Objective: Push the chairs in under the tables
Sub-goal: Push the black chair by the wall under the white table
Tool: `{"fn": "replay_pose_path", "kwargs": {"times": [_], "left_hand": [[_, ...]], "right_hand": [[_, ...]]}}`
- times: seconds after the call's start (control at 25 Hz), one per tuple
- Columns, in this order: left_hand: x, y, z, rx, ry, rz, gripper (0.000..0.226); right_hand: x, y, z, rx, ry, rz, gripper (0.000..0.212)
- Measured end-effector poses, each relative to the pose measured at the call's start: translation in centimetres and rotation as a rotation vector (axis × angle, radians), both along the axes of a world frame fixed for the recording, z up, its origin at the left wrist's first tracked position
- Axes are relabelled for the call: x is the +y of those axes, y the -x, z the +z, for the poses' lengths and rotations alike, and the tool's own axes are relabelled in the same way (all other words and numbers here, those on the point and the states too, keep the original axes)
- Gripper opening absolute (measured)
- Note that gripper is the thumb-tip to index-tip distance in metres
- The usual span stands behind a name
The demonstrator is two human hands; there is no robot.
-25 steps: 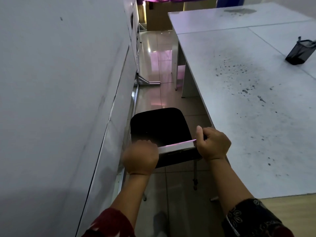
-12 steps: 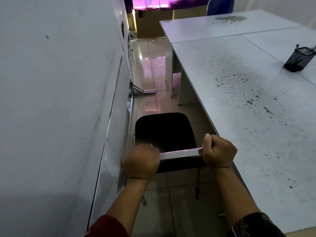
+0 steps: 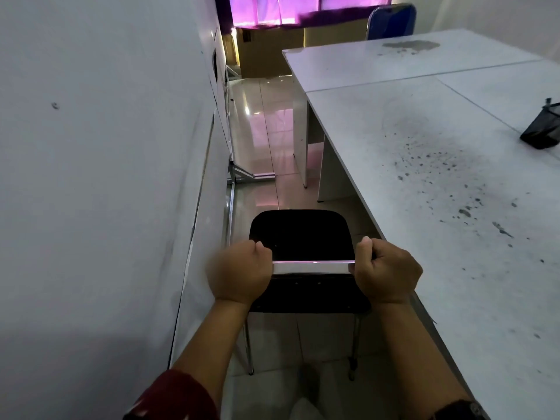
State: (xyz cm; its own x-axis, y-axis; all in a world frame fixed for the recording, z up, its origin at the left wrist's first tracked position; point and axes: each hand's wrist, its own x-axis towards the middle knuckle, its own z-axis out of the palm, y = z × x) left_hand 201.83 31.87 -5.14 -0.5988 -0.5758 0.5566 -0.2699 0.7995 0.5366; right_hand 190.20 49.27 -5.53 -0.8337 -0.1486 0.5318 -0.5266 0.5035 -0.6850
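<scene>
Both hands wrapped tight on the chrome top bar (image 3: 313,266) of the black chair (image 3: 300,234). Left hand (image 3: 239,272) fisted over the bar's left end, thumb tucked forward at the seat side, slightly motion-blurred. Right hand (image 3: 388,275) fisted over the right end, thumb up against the bar. No spread fingers on either, full grip.

Chair out in the aisle on the tiled floor (image 3: 266,140), between the white wall (image 3: 100,165) on the left and the near desk (image 3: 454,207) on the right. Seat pointing down the aisle, parallel to the desk edge, not under it. Right side of the chair just beside the desk edge; touching or not, cannot tell. Rear legs on the floor below the hands.

Desk top grey with dark speckled stains. Black mesh pen holder (image 3: 542,128) at the far right, tilted. Second desk (image 3: 394,62) butted against the far end, blue chair (image 3: 391,21) behind it.

Versus 0.5 s ago: same two-hand grip on the bar, same hand spacing. More of the far room in view now, including window curtain (image 3: 291,9) and blue chair back. Chair sits square to the aisle, as before.
</scene>
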Motion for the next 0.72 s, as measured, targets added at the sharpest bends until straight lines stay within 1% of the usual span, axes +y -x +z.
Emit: {"fn": "replay_pose_path", "kwargs": {"times": [0.12, 0.28, 0.44, 0.52, 0.64, 0.72], "left_hand": [[-3.0, 2.8, 1.0, -0.007, 0.012, -0.033, 0.043], [-7.1, 6.8, 2.1, -0.013, 0.039, -0.058, 0.044], [-10.1, 9.3, 2.4, 0.003, 0.065, -0.068, 0.044], [-11.5, 10.6, 2.5, 0.001, 0.080, -0.064, 0.045], [-13.4, 11.9, 2.5, 0.000, 0.065, -0.084, 0.047], [-14.5, 12.3, 2.2, 0.001, 0.037, -0.106, 0.050]], "right_hand": [[-2.5, 1.9, 1.0, -0.004, -0.029, -0.021, 0.043], [-5.9, 4.8, 2.1, -0.071, -0.043, -0.029, 0.044], [-8.4, 6.6, 2.9, -0.082, -0.048, -0.006, 0.044], [-9.4, 7.2, 3.2, -0.095, -0.079, 0.045, 0.046], [-10.1, 7.7, 4.0, -0.072, -0.228, 0.175, 0.056], [-10.3, 8.3, 4.5, -0.121, -0.434, 0.293, 0.062]]}}
